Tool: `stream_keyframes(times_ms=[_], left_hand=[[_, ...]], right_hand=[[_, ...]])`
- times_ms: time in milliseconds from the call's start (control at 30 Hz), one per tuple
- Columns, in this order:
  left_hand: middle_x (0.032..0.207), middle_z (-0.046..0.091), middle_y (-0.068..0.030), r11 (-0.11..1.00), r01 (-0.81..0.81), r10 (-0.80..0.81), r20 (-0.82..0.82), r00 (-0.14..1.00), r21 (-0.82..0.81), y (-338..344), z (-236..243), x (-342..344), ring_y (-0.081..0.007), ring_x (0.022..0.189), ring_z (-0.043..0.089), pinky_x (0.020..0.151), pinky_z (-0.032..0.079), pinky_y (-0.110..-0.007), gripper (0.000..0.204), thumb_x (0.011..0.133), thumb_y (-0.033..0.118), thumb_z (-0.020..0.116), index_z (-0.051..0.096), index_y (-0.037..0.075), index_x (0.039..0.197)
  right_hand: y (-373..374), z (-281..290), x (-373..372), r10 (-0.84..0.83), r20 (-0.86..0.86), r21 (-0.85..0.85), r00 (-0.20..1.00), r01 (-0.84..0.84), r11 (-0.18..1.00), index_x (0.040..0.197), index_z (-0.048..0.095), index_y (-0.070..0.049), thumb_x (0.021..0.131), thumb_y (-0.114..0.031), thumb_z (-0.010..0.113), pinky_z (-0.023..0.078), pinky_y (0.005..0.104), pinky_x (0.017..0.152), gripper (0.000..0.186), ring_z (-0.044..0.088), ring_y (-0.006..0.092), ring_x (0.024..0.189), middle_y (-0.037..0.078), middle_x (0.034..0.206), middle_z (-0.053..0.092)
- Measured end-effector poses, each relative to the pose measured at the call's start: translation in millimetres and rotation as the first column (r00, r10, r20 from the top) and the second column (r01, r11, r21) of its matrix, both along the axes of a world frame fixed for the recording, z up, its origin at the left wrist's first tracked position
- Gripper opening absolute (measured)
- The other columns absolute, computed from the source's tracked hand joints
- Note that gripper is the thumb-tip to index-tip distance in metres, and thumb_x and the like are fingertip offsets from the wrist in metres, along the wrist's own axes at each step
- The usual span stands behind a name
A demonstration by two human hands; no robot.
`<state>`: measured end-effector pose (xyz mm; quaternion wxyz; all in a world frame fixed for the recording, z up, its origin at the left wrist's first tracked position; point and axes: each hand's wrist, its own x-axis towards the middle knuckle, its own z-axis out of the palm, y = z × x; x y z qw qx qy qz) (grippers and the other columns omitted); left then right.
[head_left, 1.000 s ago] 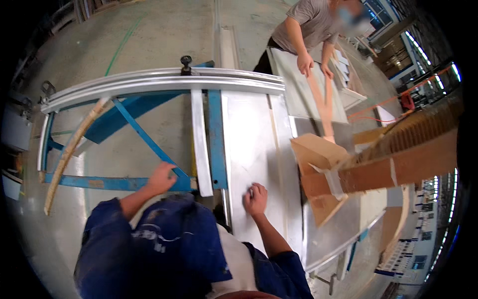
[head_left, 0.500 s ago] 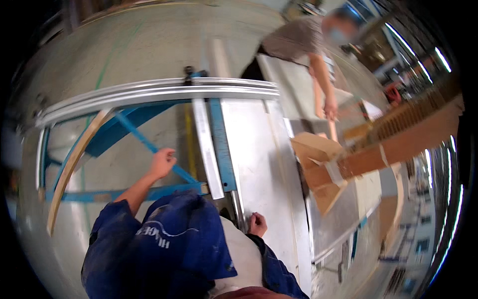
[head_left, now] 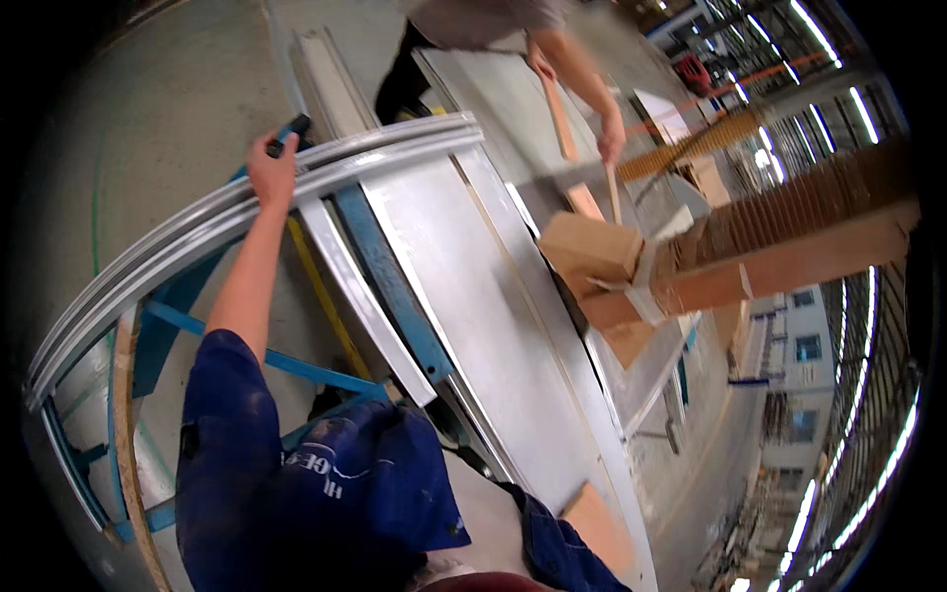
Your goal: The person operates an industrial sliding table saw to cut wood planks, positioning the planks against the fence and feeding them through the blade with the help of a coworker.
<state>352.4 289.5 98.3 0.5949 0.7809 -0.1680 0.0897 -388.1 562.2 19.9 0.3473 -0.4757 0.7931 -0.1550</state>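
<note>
My left arm reaches out to the far side of a long silver metal rail (head_left: 395, 153). There my left hand (head_left: 271, 176) closes around a small black-and-blue stop block (head_left: 288, 136) at the rail's edge; the fingers partly cover it. My right hand is out of the picture, and only its dark blue sleeve (head_left: 557, 553) shows at the lower edge. Beside that sleeve a pale wooden board (head_left: 600, 528) lies on the broad silver machine table (head_left: 473, 286). Under the rail is a blue metal frame (head_left: 380, 281) with a shorter silver bar (head_left: 365, 306) alongside.
Across the table a co-worker (head_left: 582, 84) handles thin wooden strips (head_left: 557, 118). A long brown cardboard-wrapped beam (head_left: 769, 266) juts in from the right, over the table's far side. A curved-looking wooden strip (head_left: 126, 434) stands at the left of the frame.
My left hand has moved from above the blue frame out to the stop block and taken hold of it. My right hand has left the picture. The view has turned to the right.
</note>
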Motion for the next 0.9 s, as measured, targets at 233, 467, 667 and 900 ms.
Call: stream_keyframes(times_ms=[233,467,667,900], left_hand=[[0.098,0.071,-0.0152,0.963,-0.264,0.256,0.113,0.96,0.054,-16.8,-14.8,16.5,-0.0336,0.093,0.067,0.085,0.052,-0.042,0.033,0.083,0.031,0.078,0.073,0.009,0.107],[0.083,0.071,-0.0085,0.98,0.198,-0.198,-0.032,0.98,0.018,-0.4,10.7,9.2,-0.0194,0.075,0.065,0.073,0.052,-0.033,0.02,0.086,0.018,0.074,0.075,0.012,0.104],[0.091,0.072,-0.0048,0.768,0.638,-0.638,-0.016,0.77,0.051,24.9,18.5,43.3,-0.0119,0.085,0.062,0.081,0.049,-0.028,0.02,0.085,0.011,0.071,0.073,0.002,0.103],[0.112,0.063,-0.0144,0.995,-0.097,0.096,0.182,0.979,-0.001,1.1,13.4,-11.5,-0.0322,0.104,0.062,0.094,0.049,-0.039,0.036,0.083,0.012,0.075,0.067,0.007,0.117]], right_hand=[[18.3,26.2,9.4,-0.033,-0.033,0.038,0.999,0.035,0.999,0.094,0.072,-0.001,0.091,-0.024,0.072,0.053,0.0296,0.068,0.024,0.064,0.0126,0.071,0.008,0.075,0.07],[23.5,27.9,16.5,-0.077,-0.032,0.036,0.997,0.078,0.996,0.093,0.071,0.0,0.091,-0.024,0.072,0.052,0.0301,0.067,0.024,0.063,0.0129,0.07,0.008,0.074,0.069],[-11.6,25.9,11.3,-0.067,-0.067,-0.013,0.996,0.066,0.998,0.092,0.07,0.0,0.091,-0.024,0.071,0.052,0.0305,0.066,0.023,0.062,0.0131,0.068,0.008,0.073,0.069],[-54.4,10.1,22.9,-0.04,-0.085,0.004,0.996,0.04,0.999,0.091,0.07,0.0,0.091,-0.023,0.071,0.051,0.031,0.065,0.023,0.061,0.0134,0.067,0.009,0.072,0.068]])
